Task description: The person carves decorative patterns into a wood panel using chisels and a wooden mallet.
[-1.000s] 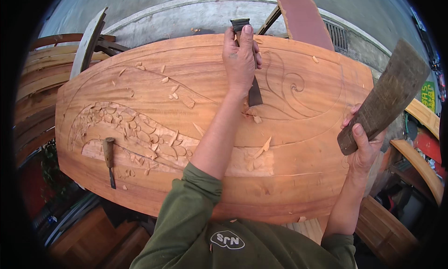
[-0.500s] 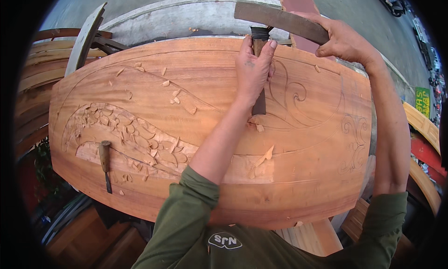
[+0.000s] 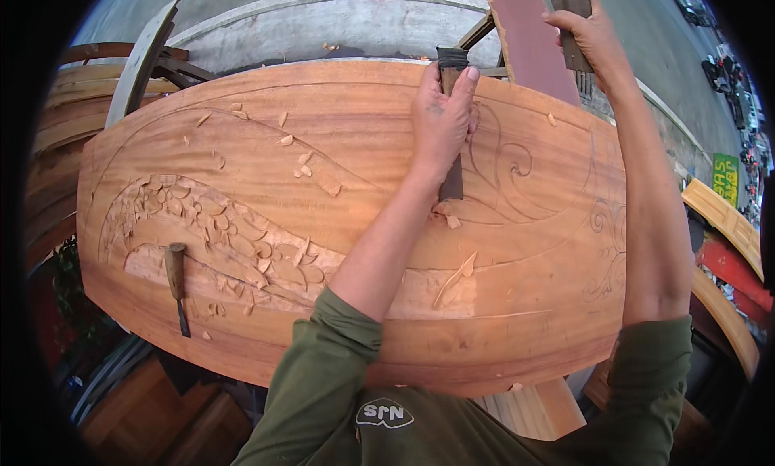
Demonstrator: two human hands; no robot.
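My left hand (image 3: 440,115) grips a broad chisel (image 3: 452,183) upright, its wrapped dark top above my fingers and its blade on a large wooden panel (image 3: 387,341) marked with scrolls and curved lines. My right hand (image 3: 593,38) is raised past the panel's far right, closed on a dark flat wooden bar (image 3: 575,54), which runs out of the picture at the top. On the panel's left, a second chisel (image 3: 176,280) with a wooden handle lies beside carved leaf shapes (image 3: 230,224). Pale wood chips (image 3: 456,280) are scattered over the surface.
Stacked curved timbers (image 3: 64,119) and a grey plank (image 3: 141,62) stand at the left. A mauve board (image 3: 529,38) rises behind the panel over pavement and a drain. More wooden pieces (image 3: 726,224) lie at the right; parked vehicles (image 3: 714,82) line the road.
My right hand swung the bar up from the right side to over the chisel's top, then drew it rightward and upright. My left hand with the chisel shifted slightly right and down.
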